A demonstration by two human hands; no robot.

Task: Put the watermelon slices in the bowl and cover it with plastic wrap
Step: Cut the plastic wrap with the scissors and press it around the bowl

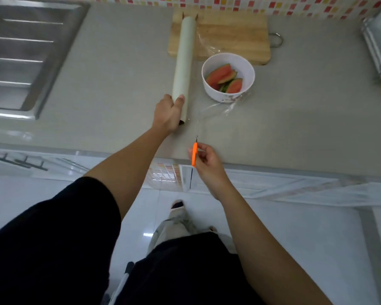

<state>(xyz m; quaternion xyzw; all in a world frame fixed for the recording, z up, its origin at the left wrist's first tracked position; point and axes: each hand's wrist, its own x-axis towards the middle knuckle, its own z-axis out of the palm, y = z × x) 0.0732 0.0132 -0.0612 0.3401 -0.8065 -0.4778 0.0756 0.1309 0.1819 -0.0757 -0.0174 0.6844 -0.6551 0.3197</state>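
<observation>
Nearest, the right hand (207,164) pinches a small orange cutter (194,157) over the counter (119,84) edge, fingers curled. Beyond it, the left hand (169,115) grips the near end of the plastic wrap roll (184,62). A loose sheet of film (218,106) runs rightward to the white bowl (251,71), which holds the watermelon slices (224,79). The roll's far end rests on the cutting board (233,34) behind
</observation>
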